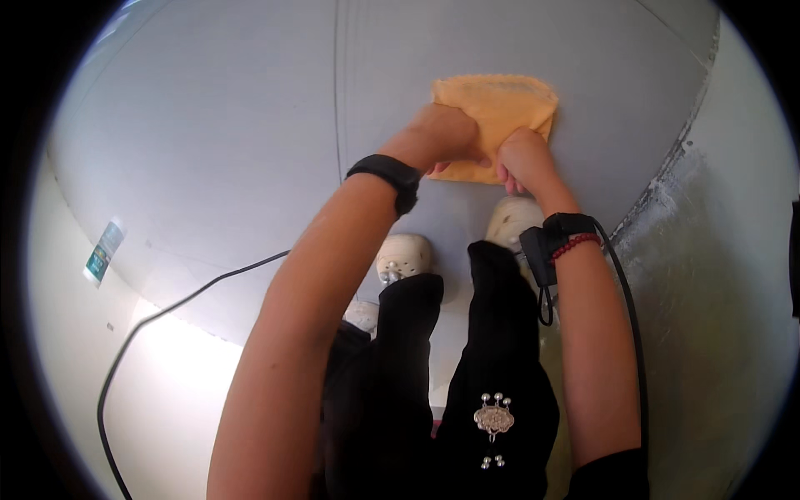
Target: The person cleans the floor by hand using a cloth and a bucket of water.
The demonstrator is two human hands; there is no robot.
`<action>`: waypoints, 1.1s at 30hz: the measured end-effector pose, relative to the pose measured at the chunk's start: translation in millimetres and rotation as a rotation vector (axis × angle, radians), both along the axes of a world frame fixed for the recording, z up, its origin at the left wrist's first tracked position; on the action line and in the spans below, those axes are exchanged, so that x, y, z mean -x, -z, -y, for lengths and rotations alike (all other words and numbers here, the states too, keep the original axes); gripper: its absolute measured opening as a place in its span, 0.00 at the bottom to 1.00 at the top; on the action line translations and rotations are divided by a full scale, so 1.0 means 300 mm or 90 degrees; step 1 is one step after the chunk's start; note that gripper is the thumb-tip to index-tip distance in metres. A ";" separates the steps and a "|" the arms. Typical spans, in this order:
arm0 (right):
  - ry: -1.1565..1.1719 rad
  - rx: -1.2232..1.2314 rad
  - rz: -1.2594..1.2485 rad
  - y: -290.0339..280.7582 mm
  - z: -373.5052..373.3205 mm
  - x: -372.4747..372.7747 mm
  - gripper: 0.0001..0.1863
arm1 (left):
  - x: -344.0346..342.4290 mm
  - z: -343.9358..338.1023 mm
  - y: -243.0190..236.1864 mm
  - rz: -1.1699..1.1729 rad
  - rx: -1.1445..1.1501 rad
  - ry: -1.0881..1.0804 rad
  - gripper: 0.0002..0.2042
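A yellow-orange cloth (500,94) lies spread on the grey floor in front of my feet, its far edge slightly ruffled. My left hand (446,136) is closed on the cloth's left side, with fingertips showing at its near edge. On the right, my right hand (525,158) has its fingers curled at the near right part of the same cloth. Both hands bear down close together, and the cloth under them is partly hidden.
My cream clogs (403,257) stand just nearer than the cloth. A black cable (196,292) loops along the left, and another runs along my right forearm. A scuffed wall (708,275) rises at right; a green-and-white label (103,252) is on the left wall.
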State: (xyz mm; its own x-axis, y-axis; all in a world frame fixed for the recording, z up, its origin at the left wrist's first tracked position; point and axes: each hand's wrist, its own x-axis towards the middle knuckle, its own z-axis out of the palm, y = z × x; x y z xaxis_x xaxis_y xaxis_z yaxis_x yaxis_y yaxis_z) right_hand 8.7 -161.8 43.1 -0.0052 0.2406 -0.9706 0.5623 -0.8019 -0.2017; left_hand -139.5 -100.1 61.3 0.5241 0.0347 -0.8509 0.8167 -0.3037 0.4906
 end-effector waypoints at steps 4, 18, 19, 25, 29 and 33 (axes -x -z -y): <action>-0.023 0.011 -0.097 0.030 0.017 -0.005 0.11 | -0.010 0.014 0.018 -0.051 -0.017 -0.018 0.30; -0.104 -0.096 -0.019 0.082 -0.005 -0.059 0.11 | -0.024 0.050 0.068 -0.047 -0.033 -0.095 0.26; -0.100 -0.148 -0.060 0.081 0.021 -0.046 0.12 | -0.024 0.074 0.078 -0.064 -0.002 -0.125 0.26; -0.050 -0.167 -0.089 0.039 0.154 0.034 0.15 | 0.049 0.216 0.005 0.011 -0.182 -0.072 0.28; -0.159 -0.070 -0.124 0.010 0.334 0.151 0.14 | 0.161 0.465 -0.016 -0.001 -0.188 -0.090 0.27; -0.232 0.016 -0.202 0.032 0.644 0.260 0.15 | 0.277 0.821 0.036 -0.004 -0.113 -0.138 0.30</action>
